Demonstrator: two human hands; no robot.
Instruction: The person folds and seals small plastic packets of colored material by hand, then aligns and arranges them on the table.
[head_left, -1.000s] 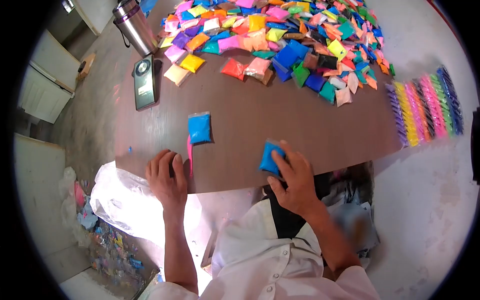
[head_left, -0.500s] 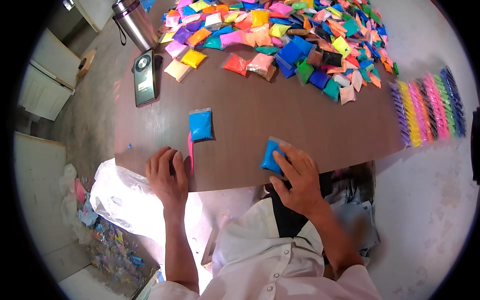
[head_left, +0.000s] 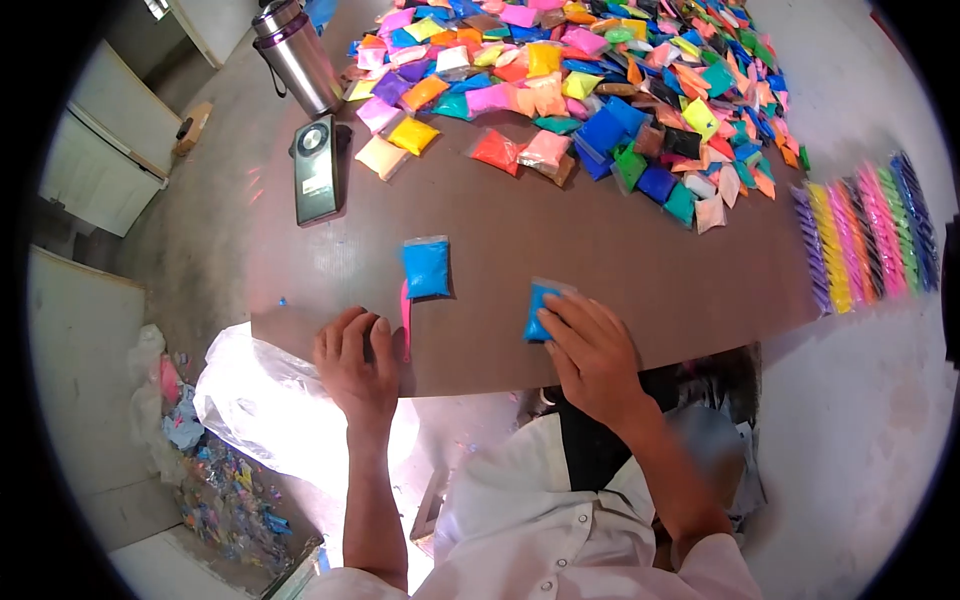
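Note:
My left hand (head_left: 358,365) rests at the table's front edge, fingers slightly bent and apart, with nothing seen in it. Just right of it a thin pink strip (head_left: 406,325) lies partly under a blue packet (head_left: 427,268). My right hand (head_left: 592,355) reaches over the front edge farther right, its fingertips on a second blue packet (head_left: 538,312) that lies on the brown table (head_left: 480,215). The fingers cover that packet's right side, and the thumb is mostly tucked below them.
A large heap of colourful packets (head_left: 600,128) covers the back of the table. At the back left stand a steel flask (head_left: 303,62) and a dark device with a round dial (head_left: 318,172). Twisted colourful bundles (head_left: 868,235) lie right. A white plastic bag (head_left: 255,400) hangs at the front left.
The whole view has shifted, so the table appears farther right and slightly lower. My right fingers have drawn closer together on the blue packet. My left hand keeps its pose.

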